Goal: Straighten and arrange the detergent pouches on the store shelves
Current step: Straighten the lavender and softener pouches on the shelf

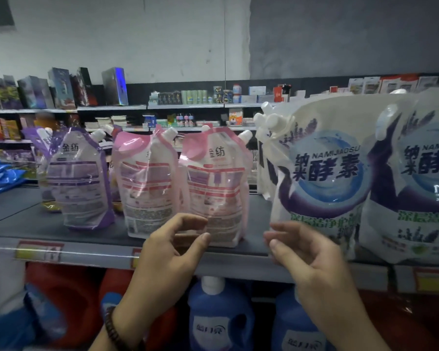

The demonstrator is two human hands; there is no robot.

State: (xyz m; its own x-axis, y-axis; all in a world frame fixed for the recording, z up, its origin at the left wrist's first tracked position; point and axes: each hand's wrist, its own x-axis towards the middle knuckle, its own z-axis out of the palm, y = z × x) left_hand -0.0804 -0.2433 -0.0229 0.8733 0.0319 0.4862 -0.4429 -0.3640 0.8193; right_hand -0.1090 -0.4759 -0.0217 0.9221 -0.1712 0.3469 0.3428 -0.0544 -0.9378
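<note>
I'm seeing the detergent pouches standing upright along the grey shelf [86,249]. At the left a purple pouch [79,178] is leaning a little, its spout pointing up and to the right. Just beside it two pink pouches, one in the middle [145,188] and one to its right [213,188], are showing their printed backs and touching each other. Further right a big white pouch [322,178] with a blue swirl and purple flowers is standing at the shelf's front edge, pressed against a second one like it [416,186].

My left hand [167,252] is hovering in front of the right pink pouch's lower edge, its fingers [188,220] loosely curled with thumb and forefinger apart, gripping nothing. My right hand [307,254] is blurring near the big white pouch's lower left corner, its fingers [284,229] relaxed and spread, holding nothing; whether they are touching the pouch I cannot tell.
</note>
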